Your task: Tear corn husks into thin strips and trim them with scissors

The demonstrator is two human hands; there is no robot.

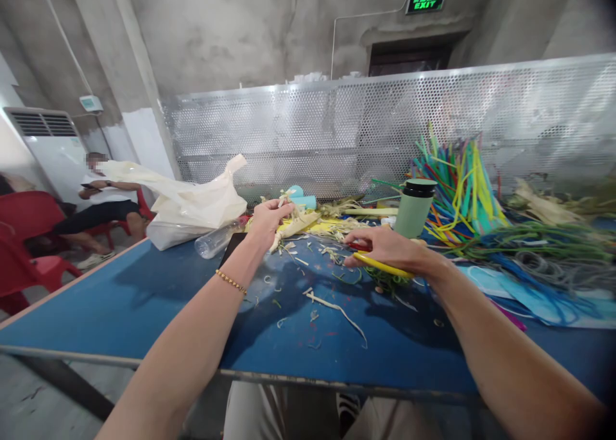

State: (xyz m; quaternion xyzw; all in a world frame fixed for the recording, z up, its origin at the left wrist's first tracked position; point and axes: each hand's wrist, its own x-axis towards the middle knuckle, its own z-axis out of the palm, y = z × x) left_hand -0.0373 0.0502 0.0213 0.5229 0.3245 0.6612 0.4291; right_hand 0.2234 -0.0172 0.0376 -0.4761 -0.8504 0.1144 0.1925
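From my remote station, I judge this a holding step: left hand [268,222] at 11 o'clock, fingertips nearly together, apparently pinches pale, dry, husk-like strips [302,222] at 12; right hand [395,250] at 1 half-curls around a yellow-and-red-handled tool [385,266], whose use calls for closer alignment.

The left arm [187,353] and right arm [495,344] are bare. A bracelet [231,282] of small, round, gold-coloured beads circles the left one. The trousers [254,411] are pale beige; the dark shoe [347,406] bears white stripes.
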